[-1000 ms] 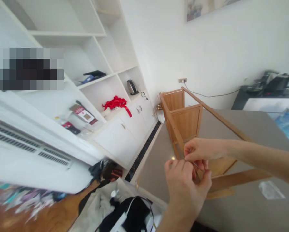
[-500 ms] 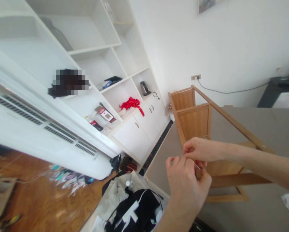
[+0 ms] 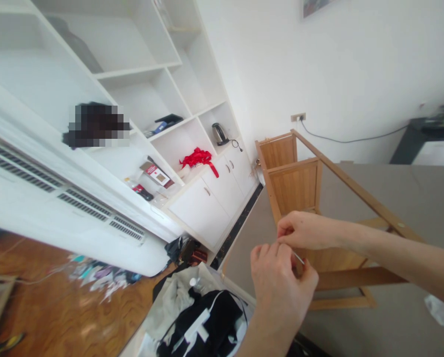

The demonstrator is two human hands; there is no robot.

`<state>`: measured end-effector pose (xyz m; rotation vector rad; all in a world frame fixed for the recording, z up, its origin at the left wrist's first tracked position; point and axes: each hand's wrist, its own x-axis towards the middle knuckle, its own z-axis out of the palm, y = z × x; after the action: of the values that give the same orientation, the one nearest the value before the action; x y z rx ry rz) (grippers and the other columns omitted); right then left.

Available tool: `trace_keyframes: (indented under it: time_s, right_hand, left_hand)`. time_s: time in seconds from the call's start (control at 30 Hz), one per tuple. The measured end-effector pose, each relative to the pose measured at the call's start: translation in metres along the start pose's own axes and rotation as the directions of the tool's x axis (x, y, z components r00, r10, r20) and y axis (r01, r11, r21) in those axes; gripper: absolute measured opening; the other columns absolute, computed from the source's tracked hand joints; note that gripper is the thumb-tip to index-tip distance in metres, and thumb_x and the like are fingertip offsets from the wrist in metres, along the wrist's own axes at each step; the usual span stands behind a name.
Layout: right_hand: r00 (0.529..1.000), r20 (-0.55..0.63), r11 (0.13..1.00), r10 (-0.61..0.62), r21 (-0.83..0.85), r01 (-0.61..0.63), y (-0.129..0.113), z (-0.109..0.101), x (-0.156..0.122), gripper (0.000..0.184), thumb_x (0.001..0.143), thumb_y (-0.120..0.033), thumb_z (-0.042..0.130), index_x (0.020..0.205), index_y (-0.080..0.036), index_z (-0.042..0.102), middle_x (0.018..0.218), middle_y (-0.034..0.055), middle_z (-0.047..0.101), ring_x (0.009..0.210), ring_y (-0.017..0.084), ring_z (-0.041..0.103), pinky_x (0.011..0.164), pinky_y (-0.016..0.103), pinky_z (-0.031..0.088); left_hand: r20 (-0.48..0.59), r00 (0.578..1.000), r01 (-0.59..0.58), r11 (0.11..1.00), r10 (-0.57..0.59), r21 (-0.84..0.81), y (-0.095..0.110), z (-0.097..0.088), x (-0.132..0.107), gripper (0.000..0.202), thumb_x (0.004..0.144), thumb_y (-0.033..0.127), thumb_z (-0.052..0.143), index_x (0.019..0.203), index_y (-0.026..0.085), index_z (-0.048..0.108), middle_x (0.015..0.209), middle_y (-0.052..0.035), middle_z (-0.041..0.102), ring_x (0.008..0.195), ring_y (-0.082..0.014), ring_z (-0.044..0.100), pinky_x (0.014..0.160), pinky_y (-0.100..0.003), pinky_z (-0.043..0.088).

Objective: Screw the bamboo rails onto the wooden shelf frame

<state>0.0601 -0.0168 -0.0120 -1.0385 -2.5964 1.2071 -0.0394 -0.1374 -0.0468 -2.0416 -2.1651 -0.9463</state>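
My left hand (image 3: 281, 277) comes up from the bottom with its fingers curled and its thumb bent in towards them. My right hand (image 3: 307, 230) reaches in from the right, its fingers closed in a pinch just above the left fingers. Between the hands shows a short piece of a thin metal rod (image 3: 298, 258); its ends are hidden. Both hands are over the near part of a light-brown wooden frame (image 3: 294, 186) with panels and rails. Whatever the left fingers grip is covered by the hand.
The frame rests on a grey surface (image 3: 404, 198). A crumpled clear plastic bag (image 3: 443, 310) lies at right. Black clothing (image 3: 210, 322) is heaped at lower middle. White shelving (image 3: 188, 124) holds a kettle (image 3: 219, 134) and red ribbon (image 3: 197, 157). A cable (image 3: 350, 142) runs along the wall.
The whole view has shifted slightly, so everything sits a little further left. The hands stay together over the frame, and more of the thin metal rod shows between them.
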Motion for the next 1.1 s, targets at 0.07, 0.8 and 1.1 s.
trace_keyframes:
  time_s: [0.07,0.8,1.1]
  right_hand:
    - [1.000,-0.013,1.000,-0.003,0.005,0.003,0.002,0.001,0.001,0.011,0.071,-0.027,0.058,0.071,-0.020,0.066,0.071,0.0003,0.068,0.067,0.014,0.058,0.054,0.023,0.038]
    - [0.995,-0.091,0.980,0.049,0.196,-0.030,0.015,0.008,0.004,0.016,0.064,-0.029,0.064,0.073,-0.020,0.054,0.064,-0.0047,0.054,0.059,0.010,0.044,0.049,0.022,0.031]
    - [0.996,-0.092,0.987,0.011,0.162,0.004,0.016,0.007,0.005,0.014,0.066,-0.030,0.062,0.073,-0.021,0.055,0.066,-0.0040,0.055,0.060,0.010,0.044,0.050,0.023,0.031]
  left_hand:
    - [0.017,1.000,0.015,1.000,-0.015,-0.006,0.000,0.000,0.000,0.017,0.069,0.019,0.061,0.061,0.020,0.046,0.065,0.0005,0.056,0.070,-0.0179,0.052,0.075,-0.036,0.035]
    - [0.359,0.859,0.348,0.930,-0.365,0.113,0.013,-0.013,0.008,0.035,0.081,0.044,0.051,0.107,0.020,0.050,0.088,-0.0077,0.067,0.083,-0.0285,0.064,0.070,-0.035,0.039]
    - [0.382,0.874,0.285,0.953,-0.301,0.101,0.013,-0.012,0.011,0.030,0.081,0.033,0.047,0.105,0.016,0.052,0.086,-0.0120,0.069,0.084,-0.0321,0.065,0.070,-0.038,0.038]
